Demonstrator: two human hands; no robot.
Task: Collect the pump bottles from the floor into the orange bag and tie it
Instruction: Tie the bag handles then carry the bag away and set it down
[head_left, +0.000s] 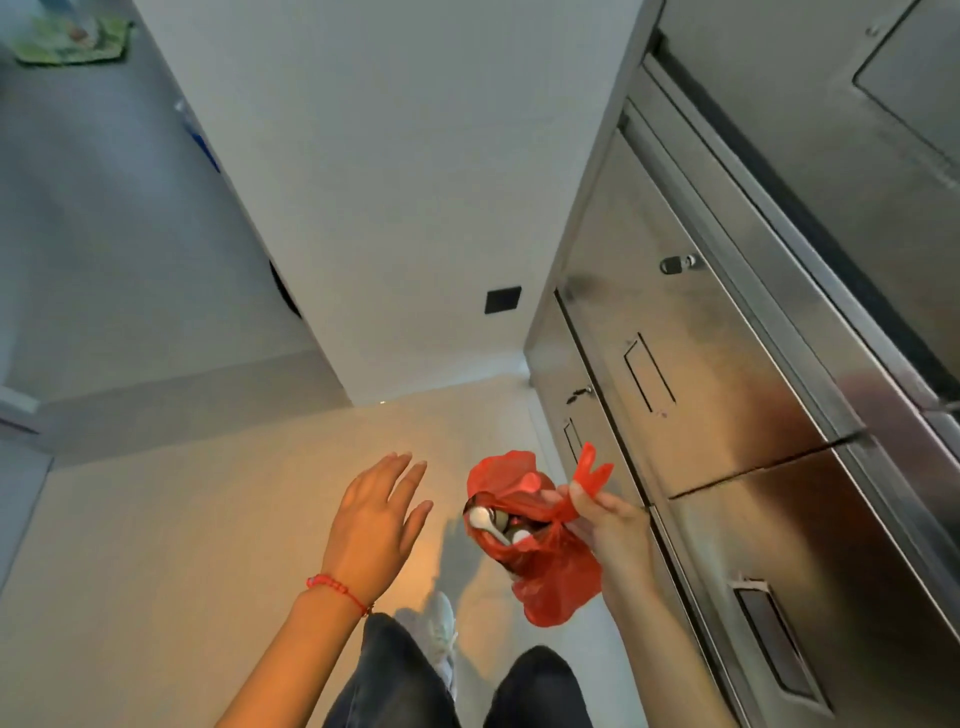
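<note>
The orange bag (553, 571) hangs in the air from my right hand (613, 525), which pinches one of its handles near the top. Its mouth gapes toward me, and white pump heads (485, 522) of bottles show inside it. A second handle (589, 470) sticks up loose above my fingers. My left hand (376, 519) is held flat, palm down, fingers apart, to the left of the bag and not touching it. A red string bracelet sits on that wrist. No bottle is visible on the floor.
A steel cabinet (727, 389) with doors and recessed handles fills the right side, close to the bag. A white wall column (395, 197) stands ahead. My legs and a pale shoe (441, 634) are below on the beige floor (156, 545).
</note>
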